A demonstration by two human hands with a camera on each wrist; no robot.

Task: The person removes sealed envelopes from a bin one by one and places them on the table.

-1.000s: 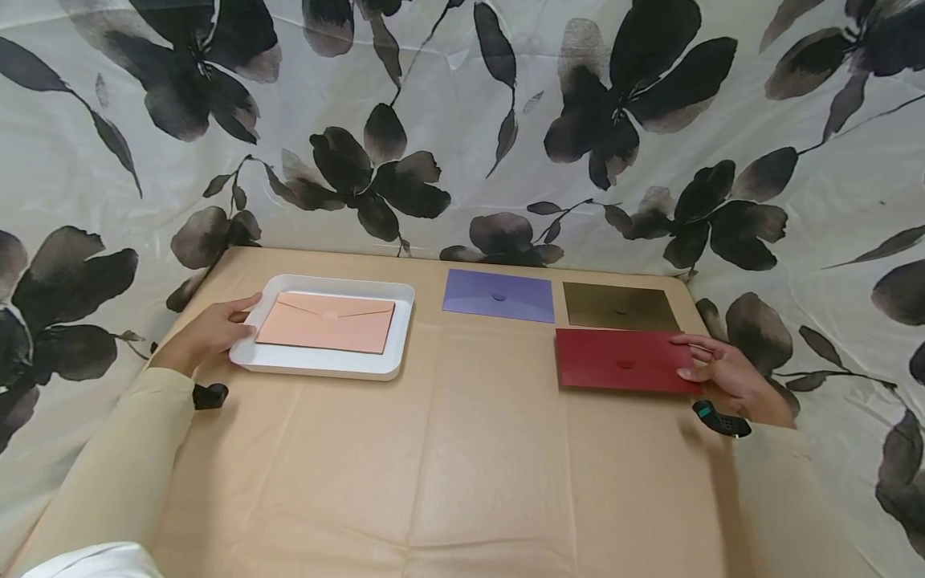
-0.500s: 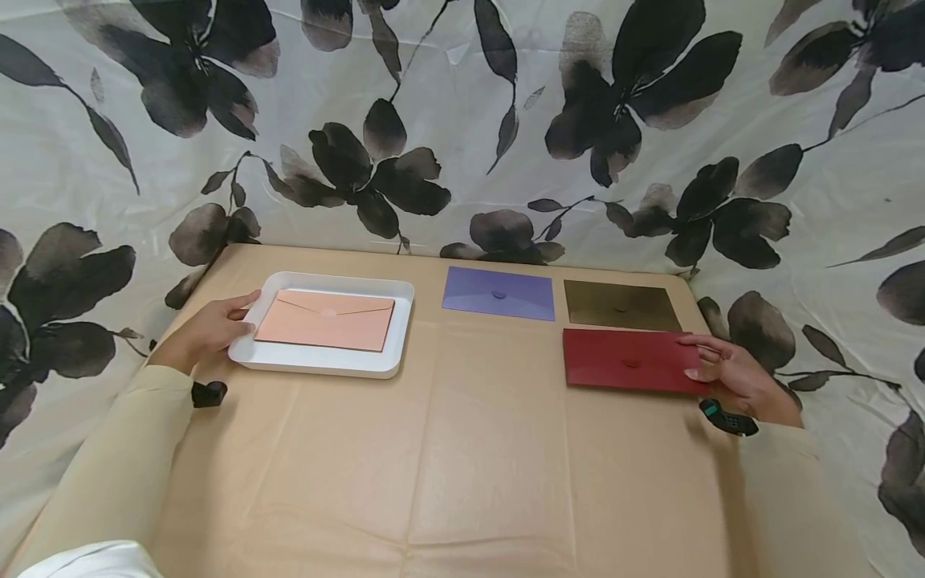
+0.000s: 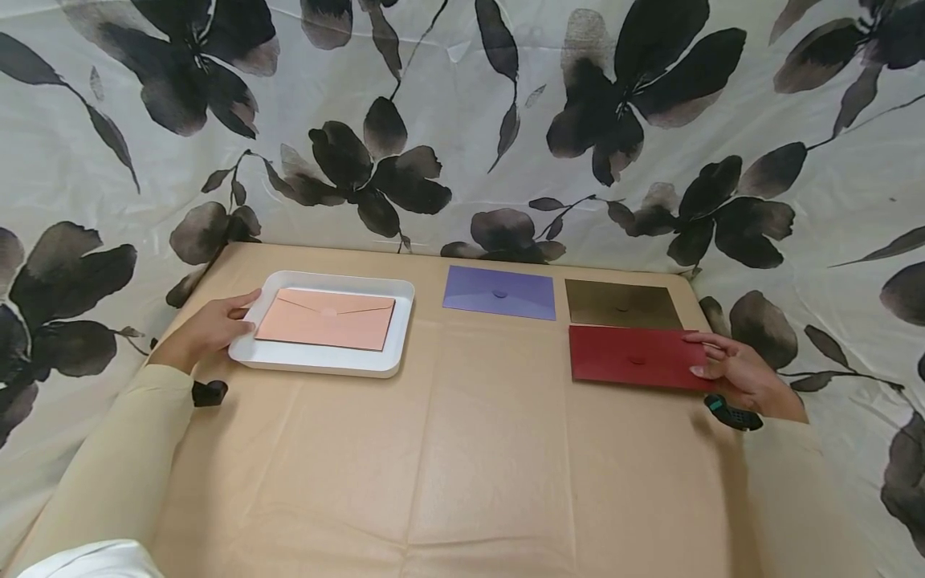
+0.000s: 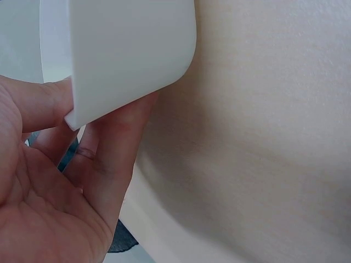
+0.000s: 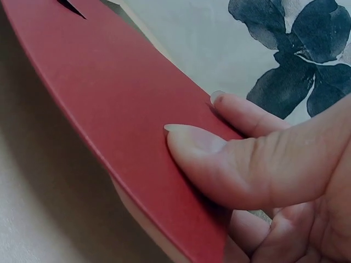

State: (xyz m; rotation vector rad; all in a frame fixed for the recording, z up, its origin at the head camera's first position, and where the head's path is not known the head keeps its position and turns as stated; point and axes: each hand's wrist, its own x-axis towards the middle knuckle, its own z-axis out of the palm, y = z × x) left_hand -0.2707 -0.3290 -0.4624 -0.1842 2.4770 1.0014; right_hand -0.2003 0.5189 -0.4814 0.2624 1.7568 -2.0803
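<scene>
A white tray [image 3: 401, 337] stands on the left of the table with a peach envelope [image 3: 325, 321] lying in it. My left hand [image 3: 205, 331] grips the tray's left wall; in the left wrist view the thumb is inside the rim [image 4: 71, 104] and the fingers are outside and below. On the right, my right hand [image 3: 744, 373] pinches a red envelope [image 3: 629, 357] by its right end, thumb on top and fingers beneath. The right wrist view shows the red envelope [image 5: 126, 104] slightly bowed, its near edge over a shadow on the table.
Behind the red envelope lies a dark gold envelope [image 3: 621, 303], partly overlapped in the head view. A purple envelope [image 3: 499, 293] is left of it, near the far edge of the beige table [image 3: 462, 449]. Floral cloth [image 3: 462, 104] hangs behind.
My right hand has shifted a little to the right with the red envelope, which now sits more squarely in front of the gold one. The left hand and tray have stayed put.
</scene>
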